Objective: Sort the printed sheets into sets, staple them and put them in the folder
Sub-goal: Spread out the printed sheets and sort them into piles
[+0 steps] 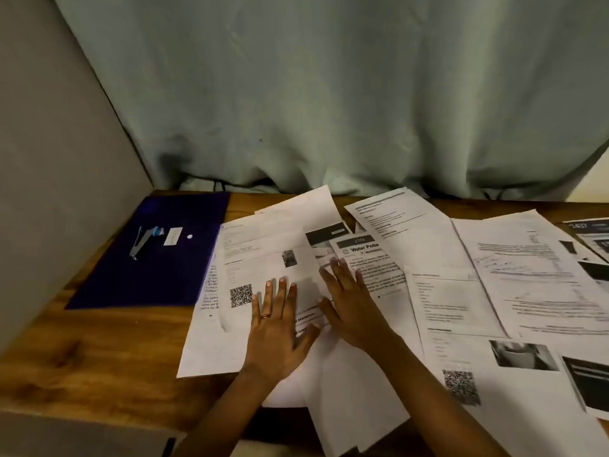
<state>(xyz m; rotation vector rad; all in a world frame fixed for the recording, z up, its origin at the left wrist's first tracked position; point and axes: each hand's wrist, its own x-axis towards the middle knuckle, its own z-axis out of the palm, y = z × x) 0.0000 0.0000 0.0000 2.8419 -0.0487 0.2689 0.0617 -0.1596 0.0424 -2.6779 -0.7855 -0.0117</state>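
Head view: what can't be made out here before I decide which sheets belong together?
- Body text on the printed sheets: too small and blurred, head view.
- "Water Potte" heading: its end is covered by an overlapping sheet.
- Print beneath the left hand and right hand: hidden by them.
- Dark-printed sheets at right: cut by the frame edge.
- Label on the blue folder: too small; inside unseen, stapler on top.

L hand (276,331) w/ gold ring (265,316), R hand (354,311), bare forearms (438,384)
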